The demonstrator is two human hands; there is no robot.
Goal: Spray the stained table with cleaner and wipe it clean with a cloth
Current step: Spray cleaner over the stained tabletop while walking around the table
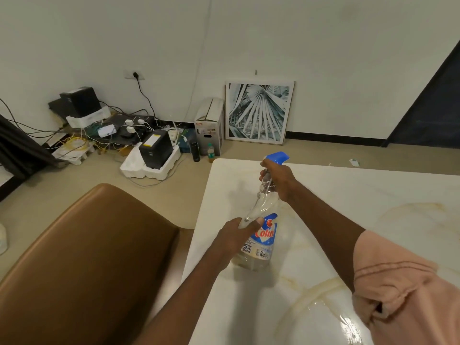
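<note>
Clear plastic Colin spray bottle (261,235), blue trigger head (277,157), held in both hands over the marbled white table (348,195). Bottle base sits low over the tabletop; contact cannot be told. Very little liquid shows in the bottom.

Right hand (276,180) clenched round the neck, fingers wrapped just under the trigger head. Whether a finger is on the trigger: cannot tell. Left hand (239,232) grasping the bottle body, thumb across the label front, fingers behind and hidden.

Nozzle points away from the fingers, toward the far table edge and the floor beyond. Yellowish ring stains (331,285) lie on the near side of both hands, toward the sleeve (398,282).

Risks, as judged:
- Sprayed at this angle, cleaner would likely overshoot the stains and land past the edge; re-aim needed.
- Low fill plus a tilted bottle may leave the feed tube dry, so the trigger sputters.
- Glossy wet-looking patch near the sleeve; the cuff could drag through it.
- No cloth visible anywhere in reach of the fingers, so wiping may stall.
</note>
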